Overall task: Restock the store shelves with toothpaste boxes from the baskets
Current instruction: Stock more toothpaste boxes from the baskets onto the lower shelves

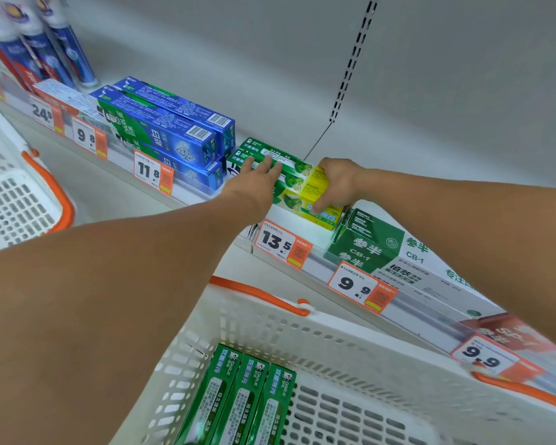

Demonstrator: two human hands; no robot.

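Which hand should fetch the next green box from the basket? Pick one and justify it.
Left. The left hand only rests flat on the shelf stack, while the right hand grips its end. The basket boxes lie below both.

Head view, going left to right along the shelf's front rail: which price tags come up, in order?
24.9 tag → 9.8 tag → 11.8 tag → 13.5 tag → 9.9 tag → second 9.9 tag.
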